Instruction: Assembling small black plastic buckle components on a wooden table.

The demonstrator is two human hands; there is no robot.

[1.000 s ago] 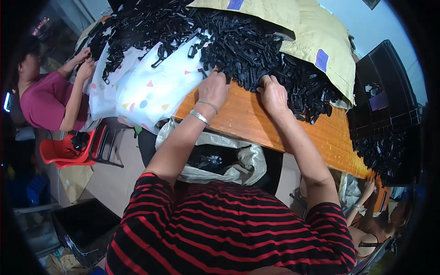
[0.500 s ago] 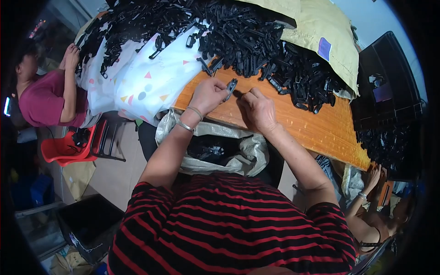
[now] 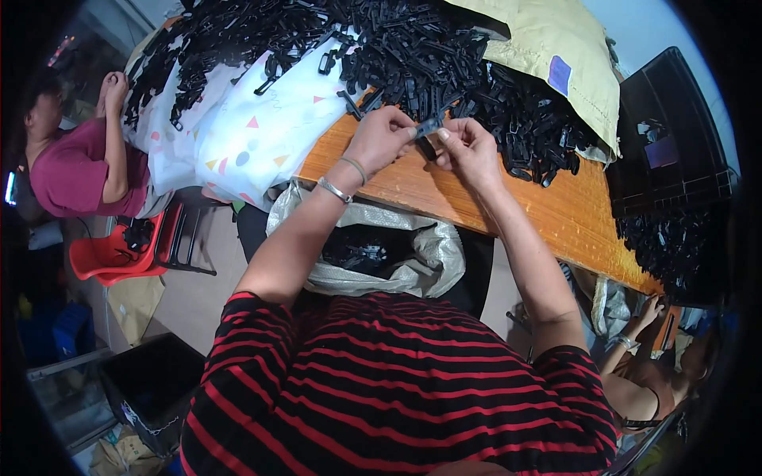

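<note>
Above the wooden table, my left hand (image 3: 382, 143) pinches one end of a small, long black plastic part (image 3: 429, 125) with a shiny greyish face. My right hand (image 3: 471, 152) has its thumb and fingers closed at the other end of that part, so it sits between both hands. A short dark piece (image 3: 427, 149) shows just under it, between my hands; I cannot tell whether it is held or lies on the table. Just beyond my fingers begins a big heap of similar black plastic parts (image 3: 413, 59).
The wooden table (image 3: 548, 230) bears the heap, beside a patterned white sheet (image 3: 262, 135) and a yellowish sack (image 3: 548, 40). An open woven sack (image 3: 429, 266) hangs at the near edge. Co-workers sit left (image 3: 87, 166) and right (image 3: 643, 381). A black crate (image 3: 155, 389) stands lower left.
My left hand has moved right and slightly up with the plastic part. My right hand has gone up and closed on the part's other end.
</note>
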